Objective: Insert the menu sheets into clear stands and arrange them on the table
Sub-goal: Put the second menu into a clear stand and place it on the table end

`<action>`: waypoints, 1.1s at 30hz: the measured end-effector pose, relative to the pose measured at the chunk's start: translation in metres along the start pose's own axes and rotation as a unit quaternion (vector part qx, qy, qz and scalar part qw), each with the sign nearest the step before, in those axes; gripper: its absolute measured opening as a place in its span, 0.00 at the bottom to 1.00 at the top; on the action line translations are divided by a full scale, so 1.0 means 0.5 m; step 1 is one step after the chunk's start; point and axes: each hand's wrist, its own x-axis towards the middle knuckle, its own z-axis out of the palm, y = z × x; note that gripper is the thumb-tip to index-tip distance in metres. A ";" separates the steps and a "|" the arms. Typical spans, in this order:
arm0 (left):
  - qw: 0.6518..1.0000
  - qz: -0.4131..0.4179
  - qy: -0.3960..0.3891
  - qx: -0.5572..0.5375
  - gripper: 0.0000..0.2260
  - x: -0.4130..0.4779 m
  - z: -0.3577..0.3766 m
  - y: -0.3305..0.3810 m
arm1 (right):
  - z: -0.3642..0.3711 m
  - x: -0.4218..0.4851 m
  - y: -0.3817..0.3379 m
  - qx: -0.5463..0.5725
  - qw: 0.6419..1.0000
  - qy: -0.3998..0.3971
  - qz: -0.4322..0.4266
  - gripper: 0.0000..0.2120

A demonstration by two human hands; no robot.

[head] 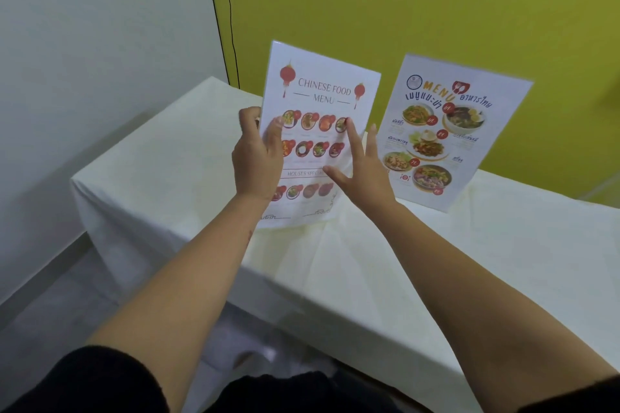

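The left hand (256, 157) is gripping the side of the Chinese menu stand (318, 131) sitting on the table (161, 151), the right hand (360, 161) is pressing flat with fingers spread, and a hard push might be tipping it into the Thai menu stand (449, 134)

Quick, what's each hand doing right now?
Left hand: closed on the left edge of the Chinese food menu.
Right hand: open, fingers spread, touching the menu's front.
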 end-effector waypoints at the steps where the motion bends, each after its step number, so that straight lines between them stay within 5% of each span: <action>1: 1.000 0.009 -0.003 0.000 0.12 0.006 -0.001 -0.011 | 0.000 0.001 -0.008 0.011 1.000 -0.001 0.003 0.46; 6: 0.998 -0.010 -0.032 0.044 0.18 0.030 -0.016 -0.073 | 0.013 0.018 -0.043 0.138 0.987 0.019 0.079 0.46; 10: 0.993 -0.045 -0.055 0.093 0.27 0.053 -0.023 -0.115 | 0.025 0.050 -0.075 0.224 0.963 0.029 0.150 0.33; 17: 0.987 -0.068 -0.127 0.074 0.27 0.172 0.018 -0.154 | 0.030 0.110 -0.093 0.270 0.938 0.072 0.207 0.30; 33: 0.926 -0.128 -0.322 -0.148 0.29 0.326 0.096 -0.207 | 0.044 0.194 -0.098 0.316 0.913 0.113 0.233 0.35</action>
